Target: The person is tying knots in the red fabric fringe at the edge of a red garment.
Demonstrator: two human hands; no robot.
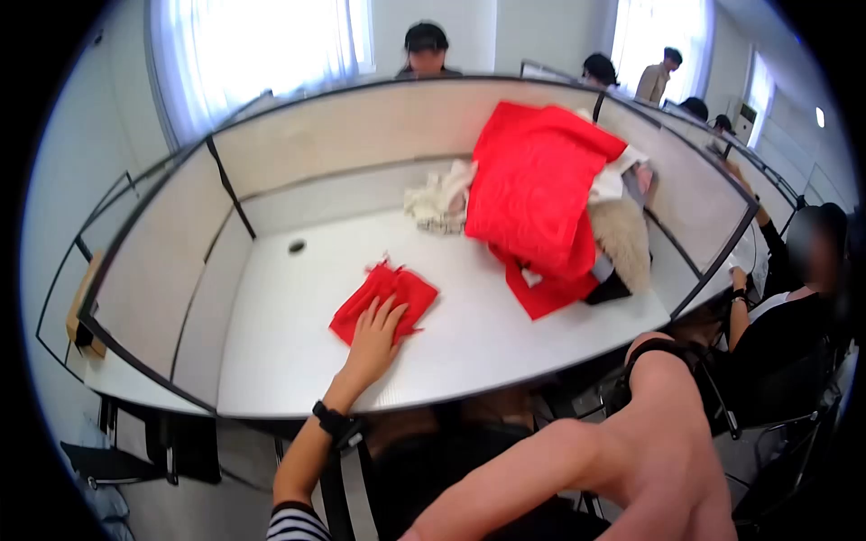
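Observation:
My left hand (377,329) lies palm down with its fingers spread on a small, folded red cloth (410,293) on the white desk (298,343). A black device is strapped to the left wrist, and a striped sleeve shows further down. At the lower right, my right hand (631,451) looms large and blurred, very close to the camera. Its fingertips are hidden, and I cannot make out whether it holds anything. A large red cloth (541,180) tops a heap of fabrics at the desk's right side.
Cream cloth (437,194) and beige fluffy fabric (621,243) lie in the heap. Low partitions (343,131) enclose the desk. A seated person (785,334) is at the right; a person in a black cap (426,50) sits beyond the back partition. Others are further right.

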